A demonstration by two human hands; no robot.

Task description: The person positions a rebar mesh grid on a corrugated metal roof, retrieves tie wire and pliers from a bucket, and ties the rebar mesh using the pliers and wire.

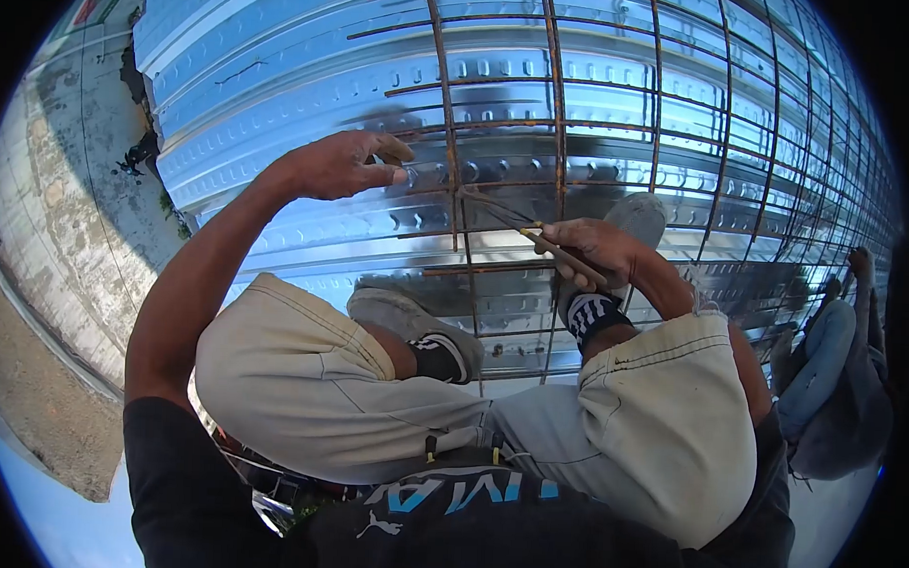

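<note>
My right hand (591,251) is closed around the handles of pincers (522,222), whose jaws point left toward a rusty bar of the rebar mesh (560,122). The jaw tips are close to a bar crossing; whether they touch it I cannot tell. Left of that crossing, my left hand (351,165) hovers over the ribbed metal decking (310,109), thumb and fingers apart with nothing visible between them. Both shoes stand on the decking, below the hands in view.
A co-worker (837,377) crouches at the right edge, by the mesh. Along the left, the decking ends at a jagged edge beside a stained concrete surface (78,171). Rebar rods cross over the decking toward the upper right.
</note>
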